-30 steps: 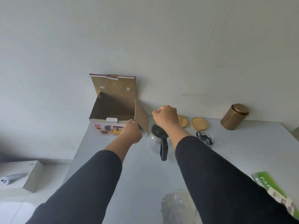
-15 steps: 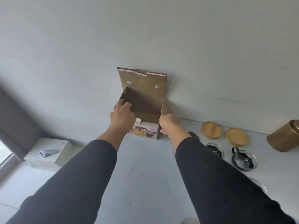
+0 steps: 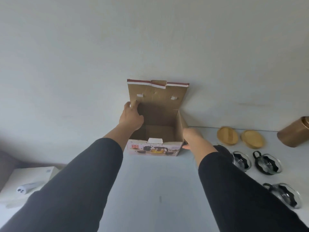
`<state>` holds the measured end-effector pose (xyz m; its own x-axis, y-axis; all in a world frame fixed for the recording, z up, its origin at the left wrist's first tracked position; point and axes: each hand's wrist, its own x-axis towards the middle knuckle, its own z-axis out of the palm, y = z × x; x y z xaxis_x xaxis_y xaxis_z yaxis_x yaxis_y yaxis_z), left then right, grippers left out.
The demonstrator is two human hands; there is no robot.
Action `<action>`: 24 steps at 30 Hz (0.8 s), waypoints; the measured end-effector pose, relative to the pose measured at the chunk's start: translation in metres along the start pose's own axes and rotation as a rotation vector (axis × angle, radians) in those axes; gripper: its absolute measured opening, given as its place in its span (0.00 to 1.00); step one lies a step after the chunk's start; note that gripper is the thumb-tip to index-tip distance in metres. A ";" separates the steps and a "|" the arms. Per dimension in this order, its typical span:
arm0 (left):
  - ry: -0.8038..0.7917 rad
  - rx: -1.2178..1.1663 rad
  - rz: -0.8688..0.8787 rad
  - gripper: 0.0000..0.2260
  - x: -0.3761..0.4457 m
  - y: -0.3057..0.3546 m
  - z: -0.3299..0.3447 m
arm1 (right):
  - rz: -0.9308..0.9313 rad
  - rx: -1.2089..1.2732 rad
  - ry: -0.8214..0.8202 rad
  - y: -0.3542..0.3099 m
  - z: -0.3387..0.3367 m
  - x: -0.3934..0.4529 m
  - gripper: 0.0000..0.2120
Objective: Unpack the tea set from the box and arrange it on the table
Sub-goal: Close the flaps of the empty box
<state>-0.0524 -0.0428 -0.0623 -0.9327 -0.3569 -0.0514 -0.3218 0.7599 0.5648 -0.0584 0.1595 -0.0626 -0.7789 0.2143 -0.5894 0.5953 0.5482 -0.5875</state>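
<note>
An open cardboard box (image 3: 155, 148) with a printed tea-set picture on its front stands at the table's far edge against the wall, lid flap upright. Its inside looks bare apart from a white tab at the front rim. My left hand (image 3: 131, 117) grips the box's left wall at the top. My right hand (image 3: 192, 137) presses against the box's right side near the bottom corner. To the right on the table lie three glass cups with black holders (image 3: 241, 160) (image 3: 267, 164) (image 3: 284, 196) and two round bamboo coasters (image 3: 227, 135) (image 3: 252, 138). The teapot is mostly hidden behind my right forearm.
A bronze tin canister (image 3: 296, 133) stands at the far right by the wall. The grey table (image 3: 150, 190) stretches toward me between my arms. Off the table's left edge a white box (image 3: 25, 180) carries a small white device (image 3: 28, 187).
My view swung left and down, toward the box. My right hand left the teapot and went to the box's right side. My left hand rose to grip the left wall.
</note>
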 end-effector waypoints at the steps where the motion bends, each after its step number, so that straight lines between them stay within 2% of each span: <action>1: -0.005 -0.021 0.017 0.26 0.004 -0.003 -0.001 | 0.027 0.017 0.080 -0.001 0.004 0.001 0.11; 5: -0.039 -0.055 0.068 0.27 0.013 -0.012 -0.006 | 0.062 -0.052 0.244 -0.002 0.015 -0.002 0.15; 10: -0.096 -0.028 0.111 0.33 0.018 -0.020 -0.004 | 0.095 0.067 0.352 0.002 0.024 -0.003 0.17; 13: -0.104 -0.058 0.089 0.34 0.017 -0.021 -0.004 | 0.097 0.103 0.381 0.002 0.024 -0.010 0.21; 17: -0.097 -0.044 0.077 0.38 0.020 -0.026 -0.012 | 0.077 0.121 0.380 0.000 0.025 -0.015 0.20; 21: -0.057 0.006 0.024 0.40 0.022 -0.040 -0.021 | 0.024 0.127 0.364 -0.002 0.034 -0.021 0.11; 24: -0.054 0.019 0.016 0.38 0.020 -0.044 -0.023 | -0.067 0.170 0.462 -0.002 0.041 -0.029 0.05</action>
<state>-0.0533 -0.0954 -0.0693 -0.9451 -0.3152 -0.0866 -0.3091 0.7758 0.5500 -0.0290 0.1189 -0.0667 -0.7998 0.5399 -0.2623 0.5345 0.4417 -0.7206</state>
